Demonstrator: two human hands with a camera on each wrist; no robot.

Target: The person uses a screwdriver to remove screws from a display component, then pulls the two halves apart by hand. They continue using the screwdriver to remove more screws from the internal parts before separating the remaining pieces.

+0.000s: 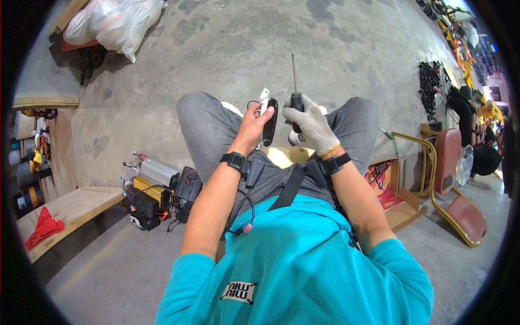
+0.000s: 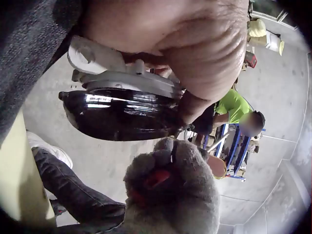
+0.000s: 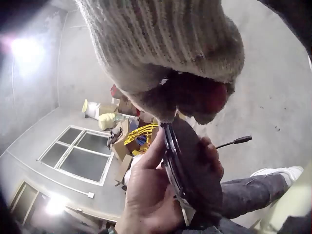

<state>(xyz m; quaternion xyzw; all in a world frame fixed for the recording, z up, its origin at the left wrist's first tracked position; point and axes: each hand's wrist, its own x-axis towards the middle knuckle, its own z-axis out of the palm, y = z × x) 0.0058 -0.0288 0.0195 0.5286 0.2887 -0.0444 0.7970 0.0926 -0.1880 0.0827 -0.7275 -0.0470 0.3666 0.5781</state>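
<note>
My bare left hand (image 1: 251,128) holds a glossy black part (image 1: 270,123) with a white bracket (image 1: 264,97) along its side. In the left wrist view the black shell (image 2: 122,114) faces the gloved hand, with the pale bracket (image 2: 97,57) above it. My right hand (image 1: 311,123), in a knitted glove, grips the dark handle of a screwdriver (image 1: 296,102) whose shaft points away from me. The two hands are side by side above my lap, a small gap between them. In the right wrist view the glove (image 3: 170,53) is close to the part's edge (image 3: 178,165).
A pile of electronic boxes (image 1: 157,187) stands on the floor at left, near a wooden bench (image 1: 76,214) with a red cloth (image 1: 44,228). White bags (image 1: 116,24) lie at far left. At right are a cardboard box (image 1: 403,208) and a chair (image 1: 448,162); people are beyond.
</note>
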